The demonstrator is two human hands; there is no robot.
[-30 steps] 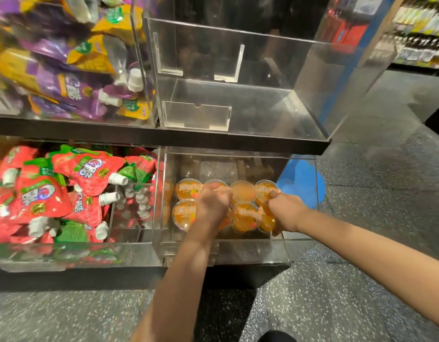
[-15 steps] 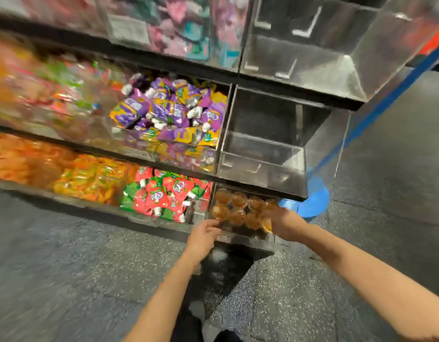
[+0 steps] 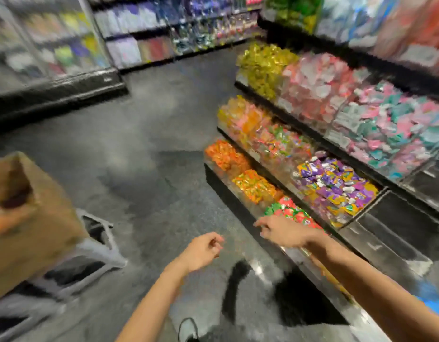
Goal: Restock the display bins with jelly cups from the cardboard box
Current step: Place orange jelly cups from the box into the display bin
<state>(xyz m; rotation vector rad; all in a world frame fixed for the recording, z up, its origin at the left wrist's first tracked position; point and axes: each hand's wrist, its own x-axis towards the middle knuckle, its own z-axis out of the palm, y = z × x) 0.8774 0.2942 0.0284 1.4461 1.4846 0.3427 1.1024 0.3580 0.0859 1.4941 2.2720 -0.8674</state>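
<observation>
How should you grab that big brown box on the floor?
Probably with both hands on the cardboard box, one on each opposite side wall, coming from above its open top. It is wide and its walls look flat. The picture is blurred, so no handles can be made out.

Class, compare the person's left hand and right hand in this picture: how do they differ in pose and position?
1. The left hand has its fingers loosely curled; the right hand has fingers stretched out more.
2. The left hand hangs over the bare floor; the right hand is beside the display bins.
3. The left hand is nearer the cardboard box.
Shared: both hold nothing.
</observation>
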